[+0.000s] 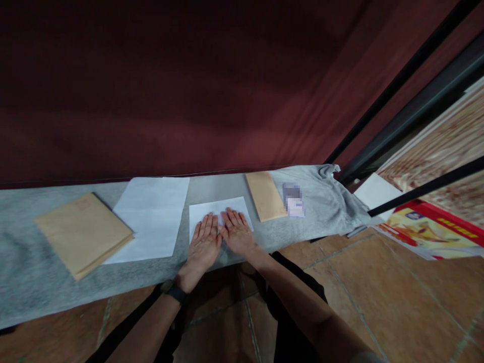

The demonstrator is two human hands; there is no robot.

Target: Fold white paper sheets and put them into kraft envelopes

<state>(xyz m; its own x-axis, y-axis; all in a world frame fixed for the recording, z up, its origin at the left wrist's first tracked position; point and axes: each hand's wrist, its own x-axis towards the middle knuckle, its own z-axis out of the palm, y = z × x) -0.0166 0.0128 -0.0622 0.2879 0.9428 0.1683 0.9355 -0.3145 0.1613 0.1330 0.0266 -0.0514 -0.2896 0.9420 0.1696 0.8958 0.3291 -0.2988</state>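
Both my hands lie flat, side by side, on a white sheet of paper (pixel 200 209) that looks folded. My left hand (pixel 206 242) presses on its left half, fingers stretched out and pointing away from me. On the right half rests my right hand (pixel 237 233), its fingers also extended, thumb close to the left hand. Just right of the sheet is a single brown envelope (pixel 266 196). A larger white sheet (pixel 155 217) lies to the left, partly under a stack of brown envelopes (pixel 85 232).
A grey cloth (pixel 321 201) covers the narrow bench along a dark red wall (pixel 170 101). A small blurred item (pixel 294 200) lies beside the single envelope. Black metal bars (pixel 408 70) and a red and yellow box (pixel 434 229) stand at the right, above the tiled floor (pixel 351 272).
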